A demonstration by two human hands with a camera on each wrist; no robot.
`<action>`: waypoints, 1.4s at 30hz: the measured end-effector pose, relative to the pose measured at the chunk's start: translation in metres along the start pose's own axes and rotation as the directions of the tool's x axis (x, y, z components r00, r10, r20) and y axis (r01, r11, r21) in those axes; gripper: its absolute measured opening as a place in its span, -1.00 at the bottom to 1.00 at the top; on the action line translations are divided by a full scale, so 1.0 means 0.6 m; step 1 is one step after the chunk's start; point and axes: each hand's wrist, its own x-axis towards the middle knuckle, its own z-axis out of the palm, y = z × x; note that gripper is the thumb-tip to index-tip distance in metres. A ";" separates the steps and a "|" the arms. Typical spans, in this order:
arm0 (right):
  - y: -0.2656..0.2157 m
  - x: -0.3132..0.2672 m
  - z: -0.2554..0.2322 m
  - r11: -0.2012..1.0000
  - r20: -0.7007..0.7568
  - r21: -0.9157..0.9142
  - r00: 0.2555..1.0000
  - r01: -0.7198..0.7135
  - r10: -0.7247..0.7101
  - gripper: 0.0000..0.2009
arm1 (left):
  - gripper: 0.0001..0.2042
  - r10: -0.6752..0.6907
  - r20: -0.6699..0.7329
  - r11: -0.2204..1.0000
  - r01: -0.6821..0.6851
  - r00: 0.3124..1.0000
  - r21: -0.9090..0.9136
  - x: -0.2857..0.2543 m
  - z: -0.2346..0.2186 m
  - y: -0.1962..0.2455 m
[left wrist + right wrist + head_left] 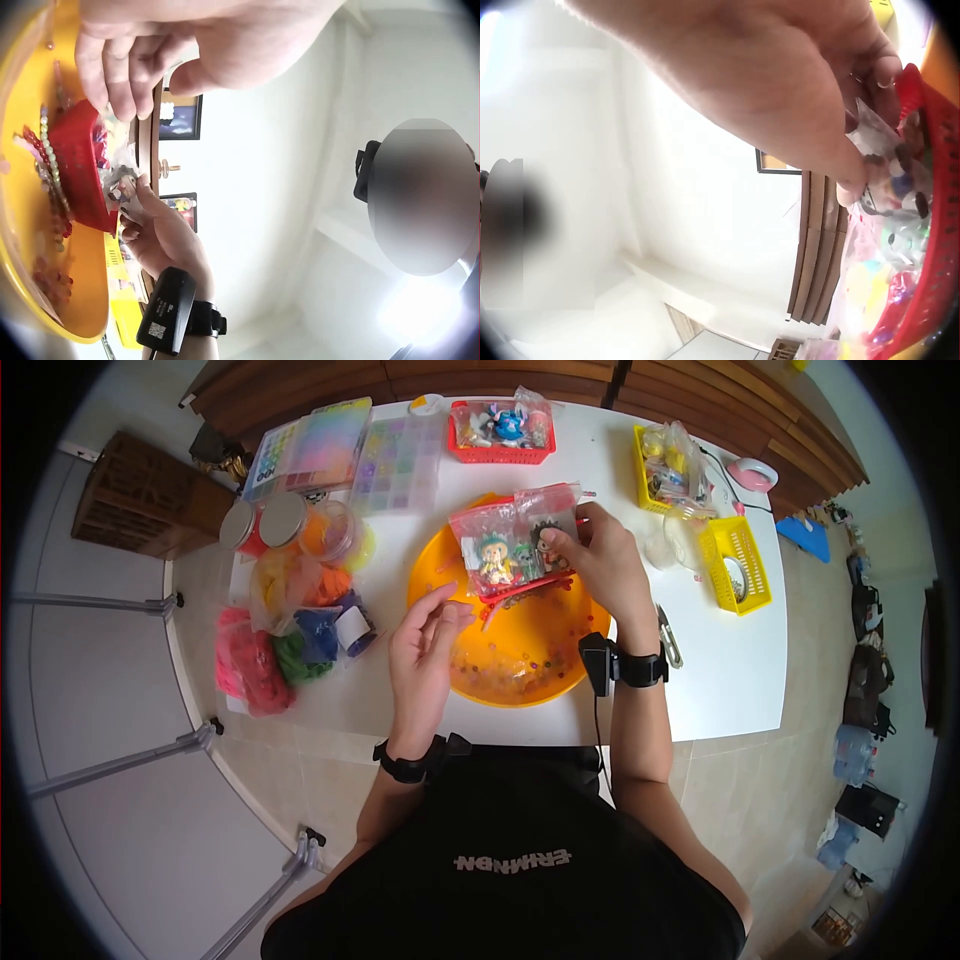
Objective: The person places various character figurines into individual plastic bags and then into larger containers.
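Note:
A red plastic basket stands in a wide orange-yellow basin. Clear bags with small figurines fill the basket; one figurine has a green top and yellow clothing. My right hand is at the basket's right end, pinching a clear bag holding a dark-haired figurine between thumb and fingers. Over the basin's left side hangs my left hand, fingers loosely bent with nothing in them, a little short of the basket. Bead strands and loose beads lie in the basin below.
Behind the basin sits another red basket of bagged items. Yellow baskets stand at the right, near metal scissors-like pliers. Jars, colourful bags and a clear divided box crowd the left.

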 end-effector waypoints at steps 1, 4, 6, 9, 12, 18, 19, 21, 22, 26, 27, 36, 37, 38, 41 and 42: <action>0.001 0.000 0.001 0.996 -0.019 -0.054 0.998 0.064 -0.065 -0.66 | -0.66 -0.018 0.000 1.000 0.018 1.000 0.011 0.001 0.000 0.000; 0.009 -0.001 0.005 0.962 -0.061 -0.191 0.976 0.196 -0.211 -0.70 | -0.68 -0.025 0.009 0.999 0.025 1.000 0.026 0.004 -0.002 0.002; 0.007 -0.005 0.008 0.944 -0.086 -0.249 0.966 0.216 -0.244 -0.71 | -0.69 -0.024 0.020 0.999 0.023 1.000 0.042 0.010 -0.002 -0.002; 0.012 -0.004 0.008 0.950 -0.088 -0.240 0.970 0.200 -0.227 -0.69 | -0.67 -0.020 0.022 0.996 0.018 1.000 0.088 0.019 0.001 -0.008; 0.023 0.000 0.010 0.970 -0.103 -0.182 0.978 0.161 -0.181 -0.66 | -0.65 0.004 0.023 0.993 -0.007 1.000 0.117 0.023 0.004 -0.010; 0.026 -0.003 0.011 0.972 -0.128 -0.173 0.975 0.160 -0.184 -0.59 | -0.63 0.001 0.055 1.000 -0.003 0.999 0.030 0.029 0.005 -0.011; 0.028 -0.002 0.011 0.967 -0.123 -0.187 0.972 0.175 -0.199 -0.60 | -0.63 -0.010 0.062 1.000 0.009 0.998 0.018 0.030 0.006 -0.007; 0.028 -0.002 0.007 0.955 -0.112 -0.215 0.966 0.206 -0.234 -0.62 | -0.63 -0.020 0.080 1.000 0.019 0.997 0.008 0.032 0.005 -0.008; 0.023 -0.002 0.002 0.989 -0.102 -0.070 0.985 0.133 -0.139 -0.64 | -0.62 -0.021 0.091 1.000 0.020 0.996 0.011 0.034 0.003 -0.015; 0.038 0.010 -0.009 0.996 -0.211 0.010 0.974 0.091 -0.086 -0.69 | -0.60 -0.054 0.100 0.998 0.052 0.993 0.022 0.037 0.003 -0.007; 0.047 0.014 -0.007 0.985 -0.285 -0.100 0.945 0.140 -0.163 -0.70 | -0.59 -0.061 0.091 0.998 0.061 0.994 0.008 0.037 0.003 -0.009; 0.060 0.016 -0.005 0.990 -0.117 -0.126 0.990 0.070 -0.085 -0.74 | -0.44 -0.123 0.189 0.985 0.143 0.974 -0.093 0.040 0.013 0.018; 0.065 0.017 -0.003 0.987 -0.122 -0.133 0.987 0.090 -0.106 -0.74 | -0.43 -0.126 0.190 0.984 0.147 0.974 -0.101 0.039 0.014 0.020; 0.071 0.017 -0.002 0.972 -0.132 -0.186 0.977 0.141 -0.166 -0.74 | -0.42 -0.129 0.191 0.982 0.152 0.973 -0.110 0.039 0.015 0.023; 0.078 0.017 -0.004 0.948 -0.144 -0.245 0.959 0.205 -0.244 -0.75 | -0.42 -0.122 0.161 0.987 0.137 0.979 -0.087 0.035 0.019 0.035; 0.069 0.013 -0.005 0.965 -0.145 -0.197 0.968 0.172 -0.202 -0.75 | -0.41 -0.110 0.160 0.989 0.124 0.981 -0.080 0.032 0.019 0.039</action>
